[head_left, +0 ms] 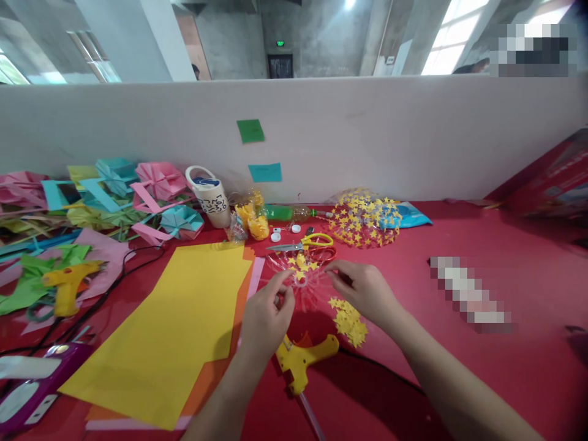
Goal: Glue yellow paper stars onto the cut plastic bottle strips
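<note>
Clear plastic strips spread in a flower shape on the red table, with yellow stars on their upper part. At its left edge is my left hand, fingers curled, thumb and index tips near each other. My right hand is on the other side, its fingertips pinched beside the strips; anything between them is too small to name. A pile of yellow paper stars lies below my right hand. The yellow glue gun rests nearer me, a clear glue stick poking out of it.
Scissors lie behind the strips, near a star-covered plastic piece, a green bottle and a white cup. Yellow sheets, a second glue gun and folded paper lanterns are at the left. A white partition stands behind.
</note>
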Demonstrator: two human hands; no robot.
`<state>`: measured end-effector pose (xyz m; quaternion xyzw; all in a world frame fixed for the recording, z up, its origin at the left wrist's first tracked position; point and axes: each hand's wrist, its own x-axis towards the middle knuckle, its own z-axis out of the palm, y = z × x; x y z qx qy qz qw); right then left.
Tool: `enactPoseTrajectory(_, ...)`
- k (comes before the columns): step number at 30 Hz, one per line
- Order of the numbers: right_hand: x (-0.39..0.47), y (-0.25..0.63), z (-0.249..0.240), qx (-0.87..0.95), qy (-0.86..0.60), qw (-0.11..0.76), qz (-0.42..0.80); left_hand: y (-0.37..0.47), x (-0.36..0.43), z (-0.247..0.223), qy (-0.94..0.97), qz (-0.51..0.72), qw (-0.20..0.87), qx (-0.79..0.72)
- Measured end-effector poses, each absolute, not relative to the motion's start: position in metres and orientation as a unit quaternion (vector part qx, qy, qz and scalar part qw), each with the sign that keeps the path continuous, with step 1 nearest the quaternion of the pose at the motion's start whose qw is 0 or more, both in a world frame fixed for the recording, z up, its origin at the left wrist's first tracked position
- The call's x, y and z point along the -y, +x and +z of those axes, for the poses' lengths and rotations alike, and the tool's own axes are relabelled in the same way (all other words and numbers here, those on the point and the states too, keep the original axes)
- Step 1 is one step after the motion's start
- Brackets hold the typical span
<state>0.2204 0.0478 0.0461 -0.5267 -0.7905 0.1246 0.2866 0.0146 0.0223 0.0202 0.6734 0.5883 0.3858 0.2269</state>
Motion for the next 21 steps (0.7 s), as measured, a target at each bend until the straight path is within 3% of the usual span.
enactPoseTrajectory(5, -0.048, 0.221, 0.047, 0.808, -0.544, 0.190, 0.124, 0.014, -0.021, 0.022, 0.667, 0.398, 0.229, -0.586)
enactPoseTrajectory(11, -0.048, 0.208, 0.036, 0.805, -0.565, 0.159, 0.090, 0.010, -0.016, 0.027, 0.638, 0.448, 0.244, -0.577)
enactPoseTrajectory(21, -0.037, 0.216, 0.051, 0.800, -0.556, 0.212, 0.077, -0.005, -0.017, 0.030, 0.607, 0.464, 0.206, -0.611)
